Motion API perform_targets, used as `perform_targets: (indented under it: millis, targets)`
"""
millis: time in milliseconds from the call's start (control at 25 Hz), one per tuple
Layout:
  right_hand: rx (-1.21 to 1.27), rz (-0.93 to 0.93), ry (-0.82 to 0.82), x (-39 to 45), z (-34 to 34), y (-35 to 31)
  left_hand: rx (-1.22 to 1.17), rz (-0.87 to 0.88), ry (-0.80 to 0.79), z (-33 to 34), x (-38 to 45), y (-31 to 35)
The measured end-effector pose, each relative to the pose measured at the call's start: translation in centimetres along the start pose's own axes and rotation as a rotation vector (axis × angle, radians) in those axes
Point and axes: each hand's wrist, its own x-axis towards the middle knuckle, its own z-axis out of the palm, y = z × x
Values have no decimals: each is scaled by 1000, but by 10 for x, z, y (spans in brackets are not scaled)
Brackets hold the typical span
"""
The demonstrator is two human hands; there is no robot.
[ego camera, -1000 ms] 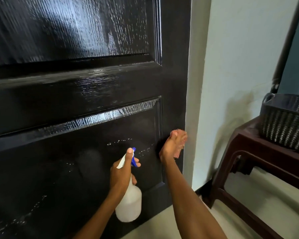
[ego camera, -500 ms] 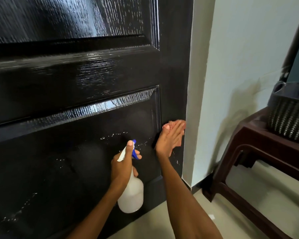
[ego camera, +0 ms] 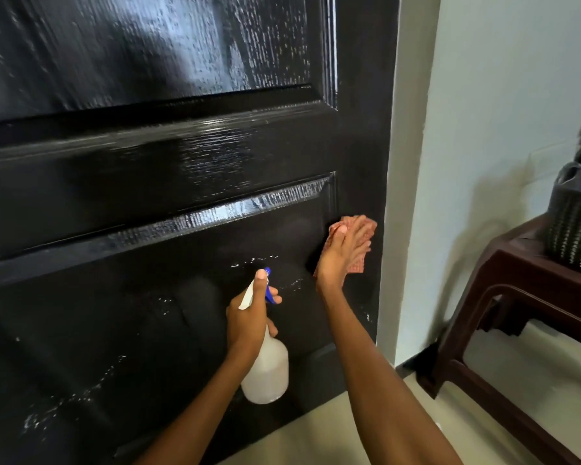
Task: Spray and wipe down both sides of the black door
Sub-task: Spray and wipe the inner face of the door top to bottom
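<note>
Beside pale wall [ego camera: 503, 129], wet black door [ego camera: 148, 169]

Dim indoor light; bright glare streaks on glossy door [ego camera: 148, 162]; soft shadow on wall [ego camera: 483, 129]; edges blurred.

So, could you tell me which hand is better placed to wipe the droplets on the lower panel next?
The right hand: it already presses the pink cloth flat on the black door, beside the droplets. The left hand is occupied gripping the spray bottle.
</note>
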Motion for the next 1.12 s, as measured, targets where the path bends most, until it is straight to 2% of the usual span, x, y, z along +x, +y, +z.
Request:
perform_targets:
  millis: [120, 280, 640, 760, 840, 880, 960, 1040, 1080, 1120]
  targets:
    - [-17, -132, -73, -2, 2, -3, -21, 19, 22, -13, 0, 9]
    - [-25, -177, -157, -16, 1, 7, -122, -14, 17, -24, 5, 21]
    - [-67, -245, -208, -66, 17, 49, -204, 89, 80, -45, 8, 33]
    - [-124, -309, -219, -74, 23, 52, -144, 93, 109, -54, 11, 30]
    - [-244, -449, -282, -93, 35, 50, -109, 105, 138, -62, 10, 23]
    - [-307, -577, -313, -104, 43, 49, -118, 135, 161, -67, 7, 19]
    - [-447, -938, -337, -118, 60, 43, -153, 215, 238, -80, 0, 12]
    - [-567, -1212, -264, -101, 71, 21, -163, 247, 294, -92, -6, 6]
    - [-588, -1248, -195, -85, 73, 6, -158, 246, 296, -95, -6, 3]
    - [-581, -1207, -131, -69, 71, -8, -147, 236, 288, -98, -6, 0]
